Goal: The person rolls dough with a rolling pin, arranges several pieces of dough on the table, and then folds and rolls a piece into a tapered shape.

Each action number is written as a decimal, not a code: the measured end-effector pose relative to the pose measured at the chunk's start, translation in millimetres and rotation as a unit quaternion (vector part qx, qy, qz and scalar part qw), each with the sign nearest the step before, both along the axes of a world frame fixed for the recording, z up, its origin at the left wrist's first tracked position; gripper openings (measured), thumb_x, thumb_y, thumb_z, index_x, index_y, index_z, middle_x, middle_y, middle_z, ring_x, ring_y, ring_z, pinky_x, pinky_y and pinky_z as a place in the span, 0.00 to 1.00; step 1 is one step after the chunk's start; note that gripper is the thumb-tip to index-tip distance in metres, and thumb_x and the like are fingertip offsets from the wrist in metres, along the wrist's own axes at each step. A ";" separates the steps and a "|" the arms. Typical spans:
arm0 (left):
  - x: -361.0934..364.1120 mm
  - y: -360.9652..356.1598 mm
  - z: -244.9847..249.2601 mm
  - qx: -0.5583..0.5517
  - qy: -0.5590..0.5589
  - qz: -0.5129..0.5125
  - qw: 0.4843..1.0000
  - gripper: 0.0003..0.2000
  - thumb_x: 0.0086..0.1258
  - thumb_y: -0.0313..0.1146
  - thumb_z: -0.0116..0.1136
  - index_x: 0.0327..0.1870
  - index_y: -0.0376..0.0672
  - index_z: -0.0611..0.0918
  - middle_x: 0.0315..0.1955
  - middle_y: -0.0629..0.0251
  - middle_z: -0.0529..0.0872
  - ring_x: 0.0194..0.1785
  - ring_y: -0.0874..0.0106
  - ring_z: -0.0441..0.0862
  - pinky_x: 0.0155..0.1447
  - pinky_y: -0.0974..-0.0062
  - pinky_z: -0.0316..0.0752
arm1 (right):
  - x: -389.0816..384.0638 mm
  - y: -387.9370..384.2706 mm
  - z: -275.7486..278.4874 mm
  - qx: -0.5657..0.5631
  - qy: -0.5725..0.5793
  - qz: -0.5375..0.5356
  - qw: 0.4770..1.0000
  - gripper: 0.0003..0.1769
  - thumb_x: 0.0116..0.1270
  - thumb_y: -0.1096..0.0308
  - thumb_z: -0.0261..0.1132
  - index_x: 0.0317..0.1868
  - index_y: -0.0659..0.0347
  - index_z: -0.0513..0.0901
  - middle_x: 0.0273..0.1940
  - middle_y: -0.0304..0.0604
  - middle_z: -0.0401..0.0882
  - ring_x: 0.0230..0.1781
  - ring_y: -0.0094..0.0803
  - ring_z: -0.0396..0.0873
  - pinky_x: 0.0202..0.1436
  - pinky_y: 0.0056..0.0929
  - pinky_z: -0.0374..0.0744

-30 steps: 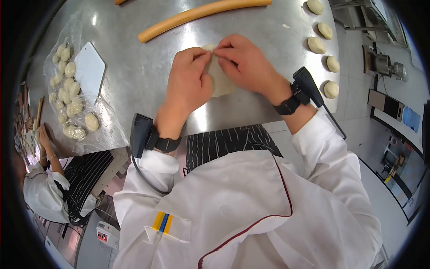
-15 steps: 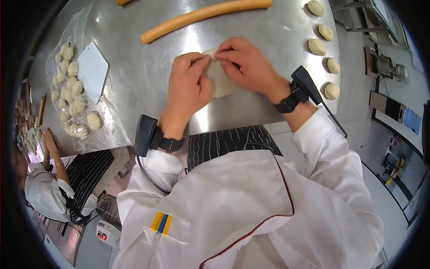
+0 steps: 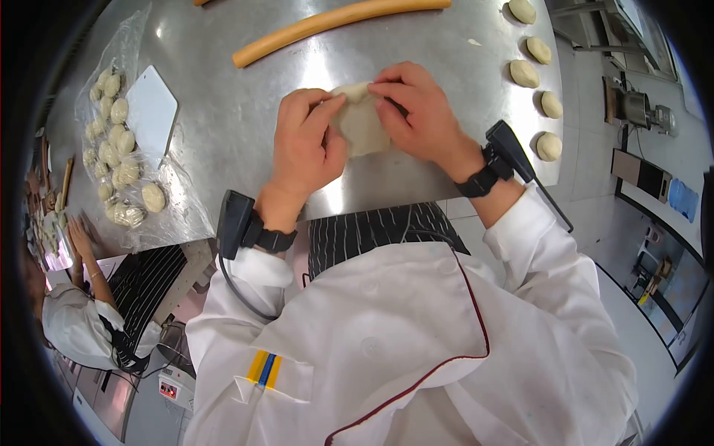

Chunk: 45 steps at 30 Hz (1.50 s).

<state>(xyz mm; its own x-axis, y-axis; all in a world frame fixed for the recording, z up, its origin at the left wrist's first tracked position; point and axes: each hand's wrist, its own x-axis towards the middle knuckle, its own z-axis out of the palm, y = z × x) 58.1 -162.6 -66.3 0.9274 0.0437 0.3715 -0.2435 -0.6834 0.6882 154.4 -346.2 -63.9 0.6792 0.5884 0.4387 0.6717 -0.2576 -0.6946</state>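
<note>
A flattened sheet of dough (image 3: 364,130) lies on the metal table between my hands, its far edge folded over in a small roll. My left hand (image 3: 309,137) pinches the left end of that far edge with thumb and fingers. At the right end, my right hand (image 3: 420,111) grips the same edge between thumb and fingertips. The near part of the sheet lies flat on the steel.
A wooden rolling pin (image 3: 342,26) lies beyond my hands. Several dough balls (image 3: 524,73) line the table's right edge. On the left are more dough balls (image 3: 117,141) under plastic wrap and a white scraper (image 3: 154,111). A co-worker (image 3: 82,320) stands at far left.
My hands have moved apart along the far edge of the dough, the left one leftward and the right one rightward. More of the folded edge now shows between them.
</note>
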 end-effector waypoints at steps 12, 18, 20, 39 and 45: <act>-10.6 -23.9 -3.2 0.114 -0.023 -0.052 0.992 0.20 0.45 0.20 0.55 0.44 0.29 0.82 0.46 0.53 0.79 0.52 0.53 0.77 0.55 0.60 0.77 | -31.3 5.6 -10.3 -0.115 -0.124 0.044 0.985 0.11 0.54 0.76 0.65 0.39 0.64 0.85 0.44 0.45 0.80 0.46 0.43 0.77 0.48 0.34 0.80; -9.7 -6.2 -6.2 0.007 -0.028 -0.031 0.999 0.20 0.46 0.20 0.55 0.44 0.32 0.83 0.46 0.53 0.79 0.52 0.53 0.77 0.55 0.60 0.76 | -9.0 -6.6 0.6 0.002 -0.009 0.028 1.000 0.11 0.55 0.78 0.63 0.39 0.64 0.85 0.43 0.45 0.80 0.45 0.44 0.78 0.48 0.34 0.80; -7.8 -6.8 2.5 0.019 -0.058 -0.018 0.998 0.21 0.46 0.20 0.54 0.46 0.33 0.83 0.46 0.53 0.79 0.51 0.53 0.77 0.55 0.60 0.76 | -4.8 -8.8 2.6 0.014 -0.035 0.060 0.997 0.11 0.55 0.78 0.63 0.40 0.65 0.85 0.43 0.45 0.80 0.45 0.43 0.78 0.47 0.35 0.80; -31.0 -14.6 11.1 0.045 -0.024 -0.028 0.998 0.20 0.44 0.21 0.57 0.43 0.34 0.83 0.44 0.55 0.79 0.48 0.53 0.78 0.52 0.61 0.78 | -30.6 -17.6 14.3 -0.014 -0.023 0.037 0.999 0.10 0.53 0.78 0.65 0.37 0.64 0.85 0.42 0.42 0.80 0.44 0.43 0.78 0.47 0.35 0.81; -28.3 -17.6 8.3 0.084 -0.023 -0.079 0.993 0.20 0.45 0.22 0.59 0.44 0.33 0.84 0.43 0.57 0.79 0.48 0.54 0.78 0.53 0.61 0.78 | -33.4 -20.2 4.0 -0.060 -0.056 0.104 0.991 0.08 0.52 0.77 0.66 0.35 0.64 0.85 0.42 0.41 0.80 0.44 0.41 0.77 0.47 0.34 0.81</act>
<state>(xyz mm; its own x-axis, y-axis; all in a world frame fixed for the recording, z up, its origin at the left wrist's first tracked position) 29.9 -180.2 -58.0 0.8998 -0.1678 0.4027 -0.3854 -0.7384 0.5534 121.0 -366.4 -59.9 0.4880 0.7638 0.4224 0.7904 -0.1813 -0.5852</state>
